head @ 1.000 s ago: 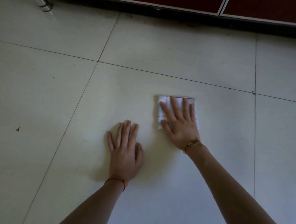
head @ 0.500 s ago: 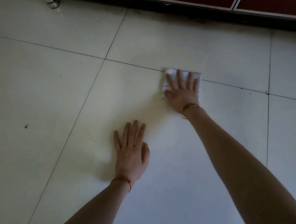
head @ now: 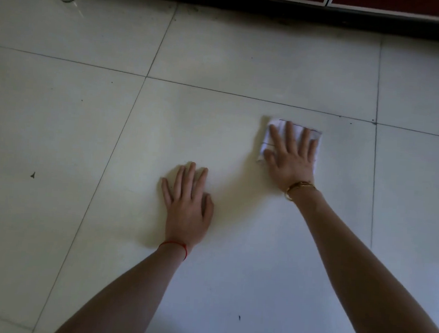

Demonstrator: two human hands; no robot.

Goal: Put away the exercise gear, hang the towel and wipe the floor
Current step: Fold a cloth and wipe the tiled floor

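Head view, largest item first: your floor [head: 220, 62] is pale glossy tile, smooth and hard, with thin dark grout lines and a few dark specks; it should release dirt under light pressure. Your left hand [head: 188, 205] lies flat, fingers straight, holding nothing, apparently bracing your weight. Your right hand [head: 290, 155] presses spread fingers onto the cloth [head: 316, 144], a small folded white square, soft, thinly lined, lying just short of the grout line.

My one head view looks forward and steeply down, close over the tiled floor [head: 221, 49], facing the dark cabinet base [head: 276, 6].
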